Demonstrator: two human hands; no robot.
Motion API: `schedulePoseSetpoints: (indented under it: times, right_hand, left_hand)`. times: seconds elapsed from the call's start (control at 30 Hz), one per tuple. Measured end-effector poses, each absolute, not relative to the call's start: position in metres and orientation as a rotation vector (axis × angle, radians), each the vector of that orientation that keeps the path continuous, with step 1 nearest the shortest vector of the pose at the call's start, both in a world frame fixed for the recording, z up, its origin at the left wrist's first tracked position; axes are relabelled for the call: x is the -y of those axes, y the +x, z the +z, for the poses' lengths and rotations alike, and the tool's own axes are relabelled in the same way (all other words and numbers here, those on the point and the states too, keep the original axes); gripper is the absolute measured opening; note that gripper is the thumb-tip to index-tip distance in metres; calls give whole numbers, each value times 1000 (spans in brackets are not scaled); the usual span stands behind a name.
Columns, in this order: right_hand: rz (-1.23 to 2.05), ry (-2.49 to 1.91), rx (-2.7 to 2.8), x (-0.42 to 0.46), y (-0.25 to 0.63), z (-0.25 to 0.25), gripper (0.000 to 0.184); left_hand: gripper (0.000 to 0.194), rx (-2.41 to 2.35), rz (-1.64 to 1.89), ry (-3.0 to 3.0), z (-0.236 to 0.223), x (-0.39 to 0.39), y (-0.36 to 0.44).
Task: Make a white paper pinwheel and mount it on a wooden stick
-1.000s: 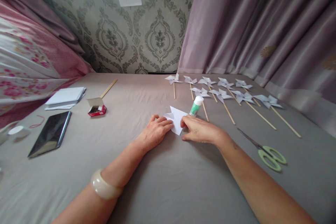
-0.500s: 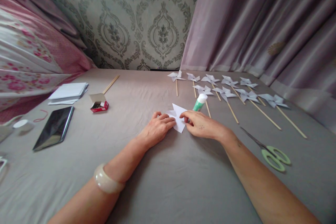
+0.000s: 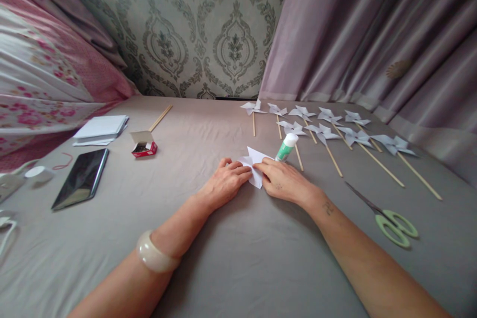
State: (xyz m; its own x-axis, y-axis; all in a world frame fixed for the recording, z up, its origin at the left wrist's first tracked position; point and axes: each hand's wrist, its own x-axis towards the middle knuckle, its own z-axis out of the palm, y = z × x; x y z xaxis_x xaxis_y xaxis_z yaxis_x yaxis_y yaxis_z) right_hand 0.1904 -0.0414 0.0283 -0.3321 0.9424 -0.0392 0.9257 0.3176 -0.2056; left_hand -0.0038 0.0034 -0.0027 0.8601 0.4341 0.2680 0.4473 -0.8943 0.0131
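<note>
ok, paper [image 3: 257, 156] edge nr glue [image 3: 286, 149] (tight)

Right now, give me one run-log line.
left hand: on folded white paper; right hand: on same paper; white-capped green tube: beyond right hand; green-handled metal scissors: farther right

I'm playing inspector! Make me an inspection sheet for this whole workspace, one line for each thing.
Surface: grey cloth, wrinkled in places.
Work things: folded white paper under the hands; glue stick, white cap on, behind the right hand; nine paper pinwheels with sticks; scissors to the right.
Clutter: paper stack, dark-screened device, open red box, wooden sticks, red string.
Grip: left hand and right hand both touch the paper.
Cables: white cable, left edge; its ends can't be traced.
Surroundings: patterned wall, purple curtain, floral fabric.
</note>
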Motion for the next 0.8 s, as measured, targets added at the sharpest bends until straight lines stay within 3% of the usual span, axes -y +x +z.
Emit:
schedulePoseSetpoints:
  times: [0.27,0.8]
  right_hand:
    - [427,-1791,2187,34,201,22,40]
    - [335,-1417,2184,53,215,-5,14]
  left_hand:
    - [28,707,-446,-2971,-7,-6,-4]
    - [28,851,-515,-3105,-3,-9,-2]
